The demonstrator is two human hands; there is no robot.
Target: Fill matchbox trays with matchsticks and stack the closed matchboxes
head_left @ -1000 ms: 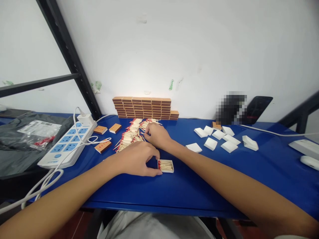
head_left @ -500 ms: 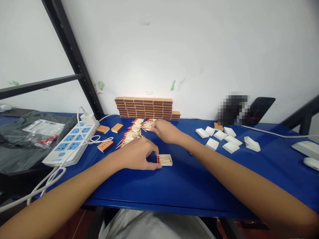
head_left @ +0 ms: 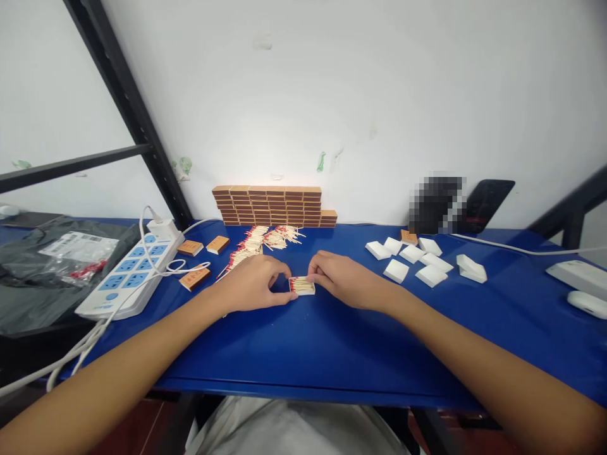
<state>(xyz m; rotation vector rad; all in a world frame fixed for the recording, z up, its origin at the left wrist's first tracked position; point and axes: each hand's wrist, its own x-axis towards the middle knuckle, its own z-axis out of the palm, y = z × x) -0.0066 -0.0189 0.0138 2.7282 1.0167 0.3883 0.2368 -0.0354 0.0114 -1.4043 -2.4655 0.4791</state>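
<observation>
A pale wall [head_left: 294,95] fills the back, running out of view on three sides. Below it lies the blue counter [head_left: 332,366], its right end cut off. Both bare forearms come in from the lower corners, elbows out of view, slanting inward to meet near the middle. A black metal frame [head_left: 128,107] rises at the left, its top out of view. Beside it a dark plastic bag [head_left: 28,272] bears a white label [head_left: 78,246] whose print is too small to read. A white power strip [head_left: 130,265] follows, the lettering at its near end blurred. Against the wall stands a stack of matchboxes [head_left: 270,205]; at right, a pixelated patch [head_left: 434,205] hides something beside a dark, phone-like slab [head_left: 488,205].

The left hand [head_left: 258,284] is curved like a C, gripping the left end of a small tray [head_left: 302,286] between thumb and forefinger. The right hand [head_left: 348,281] has its fingertips drawn together at the tray's right end; whether they pinch anything cannot be told. White trays [head_left: 396,271] lie scattered to the right. Orange matchboxes [head_left: 194,278] near the strip carry dark characters, illegible here. Loose matches [head_left: 249,246] lie heaped before the stack, partly hidden by the left hand; more fill the small tray, red heads leftward.
</observation>
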